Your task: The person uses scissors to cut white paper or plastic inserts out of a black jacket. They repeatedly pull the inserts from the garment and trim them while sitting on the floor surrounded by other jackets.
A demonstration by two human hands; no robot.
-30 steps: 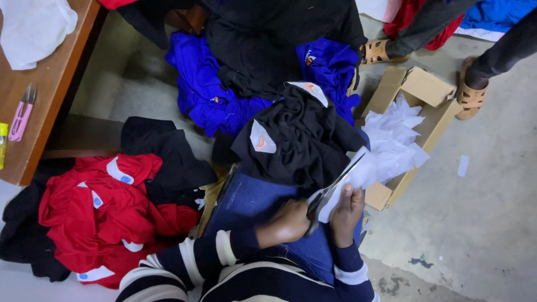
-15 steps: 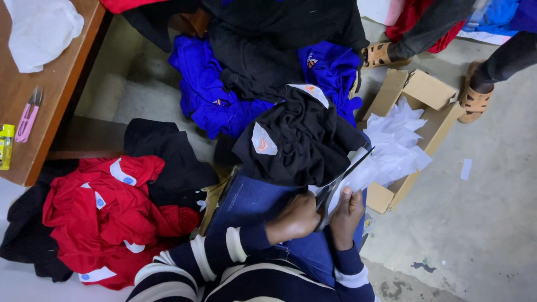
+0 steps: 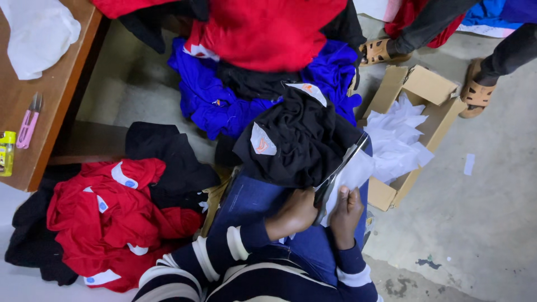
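Black garment (image 3: 299,140) lay on the lap; left hand (image 3: 295,212) gripped its hem, right hand (image 3: 345,210) at three o'clock apparently pinched a clear bag (image 3: 344,170). Bagging step; next needs the mouth held open.

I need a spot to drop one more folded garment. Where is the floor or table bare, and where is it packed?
Bare floor lies right of the cardboard box, with only a paper scrap. Another patch sits between the wooden table and the blue clothes. It is crowded around the red pile, the black garment and both hands.
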